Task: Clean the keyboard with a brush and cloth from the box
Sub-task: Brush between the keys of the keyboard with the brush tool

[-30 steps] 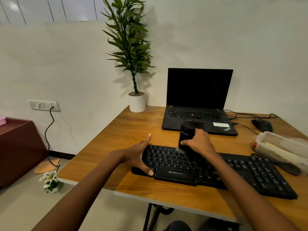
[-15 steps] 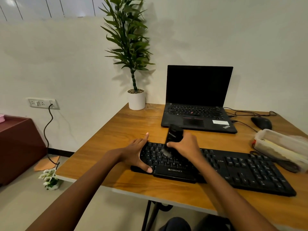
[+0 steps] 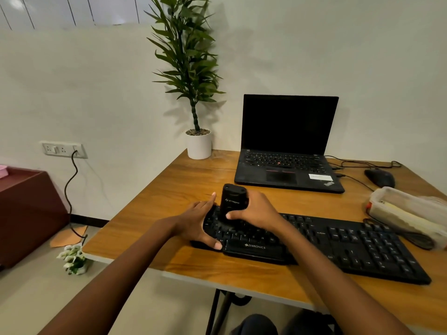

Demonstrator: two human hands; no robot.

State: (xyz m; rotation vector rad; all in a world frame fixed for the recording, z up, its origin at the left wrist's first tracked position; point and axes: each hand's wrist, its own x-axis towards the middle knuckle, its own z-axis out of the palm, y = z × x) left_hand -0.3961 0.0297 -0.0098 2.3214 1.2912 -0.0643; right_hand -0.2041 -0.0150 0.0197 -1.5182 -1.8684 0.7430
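Note:
A long black keyboard [image 3: 338, 243] lies across the front of the wooden table [image 3: 183, 187]. My right hand [image 3: 256, 209] grips a black brush [image 3: 232, 199] by its thick handle, upright over the keys at the keyboard's left end; its bristles are hidden against the dark keys. My left hand [image 3: 198, 223] holds the keyboard's left edge, thumb at the front, fingers stretched along the back. A clear plastic box [image 3: 408, 211] with pale contents sits at the right edge.
An open black laptop [image 3: 287, 151] stands behind the keyboard, with a black mouse [image 3: 379, 177] and cables to its right. A potted plant [image 3: 193, 93] stands at the table's back left corner. A brown cabinet [image 3: 26, 213] is on the floor at left.
My right hand has carried the brush leftward along the keyboard, from near its middle to its left end beside my left hand. The left hand has stayed on the keyboard's edge.

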